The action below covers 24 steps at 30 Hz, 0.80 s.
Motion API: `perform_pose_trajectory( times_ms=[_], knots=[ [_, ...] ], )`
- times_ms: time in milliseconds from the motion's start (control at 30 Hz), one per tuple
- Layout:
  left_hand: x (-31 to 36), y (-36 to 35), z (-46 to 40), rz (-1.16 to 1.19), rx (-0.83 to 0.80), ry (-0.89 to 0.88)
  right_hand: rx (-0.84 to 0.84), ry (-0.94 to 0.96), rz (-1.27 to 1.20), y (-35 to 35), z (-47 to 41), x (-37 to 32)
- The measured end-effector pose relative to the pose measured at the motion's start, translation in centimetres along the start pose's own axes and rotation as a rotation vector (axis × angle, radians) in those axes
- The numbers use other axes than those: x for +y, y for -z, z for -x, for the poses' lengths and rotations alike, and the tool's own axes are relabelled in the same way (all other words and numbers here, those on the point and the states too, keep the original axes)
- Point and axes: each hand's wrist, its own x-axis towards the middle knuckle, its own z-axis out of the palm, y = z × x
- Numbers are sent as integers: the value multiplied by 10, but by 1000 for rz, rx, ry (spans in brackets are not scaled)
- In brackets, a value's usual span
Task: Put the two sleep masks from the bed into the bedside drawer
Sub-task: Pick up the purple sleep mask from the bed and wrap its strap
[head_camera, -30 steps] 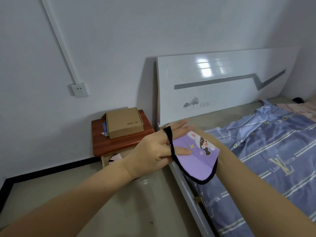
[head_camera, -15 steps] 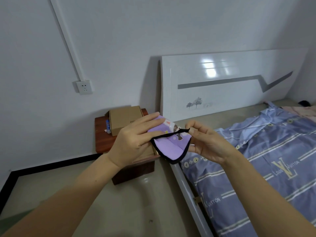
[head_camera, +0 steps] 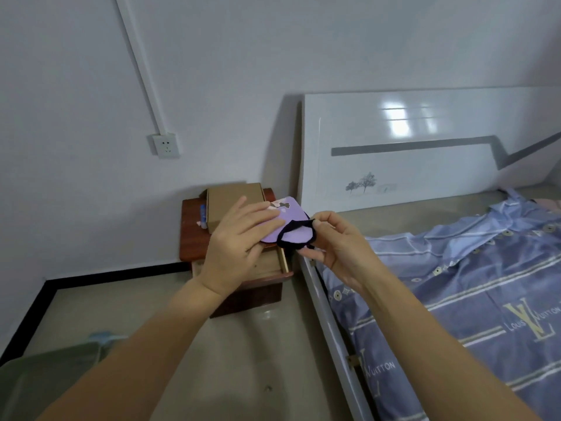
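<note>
Your left hand (head_camera: 235, 244) is lying across the purple sleep mask (head_camera: 287, 221), its fingers (head_camera: 258, 214) only slightly spread and curled over the top of the fabric, with the thumb hidden underneath so the mask is being clamped between them. Your right hand (head_camera: 337, 243) is pinching the mask's black strap (head_camera: 293, 226) between thumb and forefinger at the mask's right end, the other fingers curling loosely below it. Both forearms are reaching forward from the bottom of the view and converging, wrists roughly level, so the mask is being held in the air above the open bedside drawer (head_camera: 273, 264), which is standing pulled out of the reddish nightstand (head_camera: 192, 235). Whether anything is lying inside the drawer cannot be told, since your left hand is covering it. A cardboard box (head_camera: 233, 192) is sitting on the nightstand top behind your left hand, and the white headboard (head_camera: 425, 147) and the blue striped bedding (head_camera: 473, 284) are lying off to the right. Compared with half a second ago, you are now holding the mask further to the left and nearer the nightstand, over the drawer rather than in front of the bed edge, and the strap is being drawn tighter across the folded mask; a second ago the mask was still open and draped over your right forearm.
</note>
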Motion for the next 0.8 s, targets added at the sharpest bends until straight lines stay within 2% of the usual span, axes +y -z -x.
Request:
perform_pose_trajectory(
  times_ms=[133,233,333,433,500,633,800],
  knots=[
    [11,-7,4,138,-50,29,-8,16,60,6,-6,-6],
    [24,-15,2,273,-26,134,15,44,81,12,-9,-9],
    [26,-16,-7,334,23,254,-46,-31,0,16,-11,-15],
    [22,-15,-10,324,-103,321,-109,-97,68,18,-10,-21],
    [20,-16,-9,336,-180,402,-72,-70,132,17,-12,-21],
    [21,-16,-11,420,-194,598,31,-35,186,11,-16,-13],
    [20,-14,-3,340,-307,583,129,-17,150,13,-20,-8]
  ],
)
